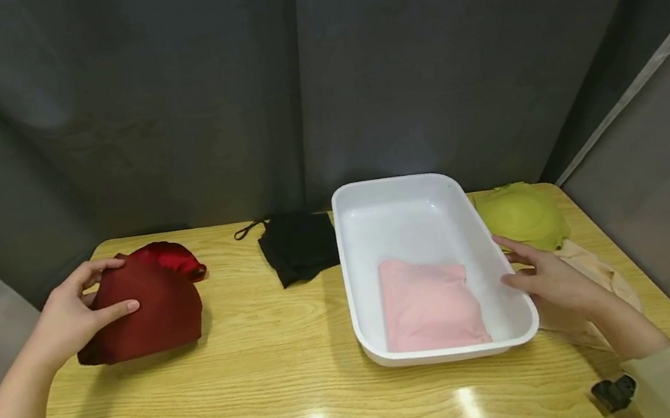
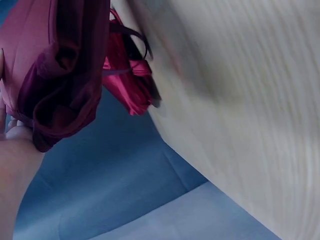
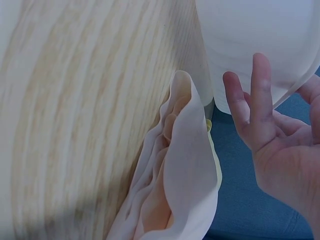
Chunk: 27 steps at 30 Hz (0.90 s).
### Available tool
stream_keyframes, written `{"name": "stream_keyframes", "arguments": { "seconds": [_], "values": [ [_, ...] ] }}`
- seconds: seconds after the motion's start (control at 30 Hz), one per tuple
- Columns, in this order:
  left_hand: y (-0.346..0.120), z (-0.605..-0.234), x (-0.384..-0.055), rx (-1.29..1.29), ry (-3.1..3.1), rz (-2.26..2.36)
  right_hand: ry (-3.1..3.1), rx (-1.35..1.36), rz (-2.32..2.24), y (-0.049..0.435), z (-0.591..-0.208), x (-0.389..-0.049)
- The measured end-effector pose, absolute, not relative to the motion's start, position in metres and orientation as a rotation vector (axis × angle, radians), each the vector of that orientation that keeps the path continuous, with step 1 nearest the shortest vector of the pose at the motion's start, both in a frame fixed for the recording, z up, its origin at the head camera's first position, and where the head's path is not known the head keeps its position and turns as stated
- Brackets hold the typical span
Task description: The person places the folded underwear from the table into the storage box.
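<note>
My left hand [image 1: 72, 309] grips a folded dark red bra [image 1: 154, 308], thumb across its front and fingers at its top edge. The bra is held up over the table at the left; the left wrist view shows its folded dark layers [image 2: 60, 85]. Just behind it lies a shiny red bra [image 1: 172, 258], partly covered. On the right, my other hand [image 1: 556, 282] holds the side of a white plastic tub [image 1: 353, 273], thumb over the rim and other fingers extended along the outer wall. A folded pink bra [image 1: 429, 308] lies flat inside the tub's near half.
A black garment [image 1: 300, 246] with a thin strap lies left of the tub. Right of it are a yellow-green bra [image 1: 521, 217] and a beige one [image 1: 598, 271], partly under my right arm. Grey curtains [image 1: 299, 81] enclose the wooden table [image 1: 239, 390] at back and sides.
</note>
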<state>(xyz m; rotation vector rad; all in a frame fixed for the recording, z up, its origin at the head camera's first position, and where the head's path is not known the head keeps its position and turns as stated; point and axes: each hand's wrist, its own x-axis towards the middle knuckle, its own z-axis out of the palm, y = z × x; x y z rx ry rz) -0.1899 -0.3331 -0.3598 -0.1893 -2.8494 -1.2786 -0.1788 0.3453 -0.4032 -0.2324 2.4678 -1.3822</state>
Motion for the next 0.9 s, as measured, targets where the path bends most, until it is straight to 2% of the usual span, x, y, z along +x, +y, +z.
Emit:
{"name": "stream_keyframes", "arguments": {
  "seconds": [0.9],
  "values": [
    [-0.274, -0.302, -0.191, -0.183, -2.765, -1.321, 2.497, -0.212, -1.342, 0.346, -0.404, -0.180]
  ]
}}
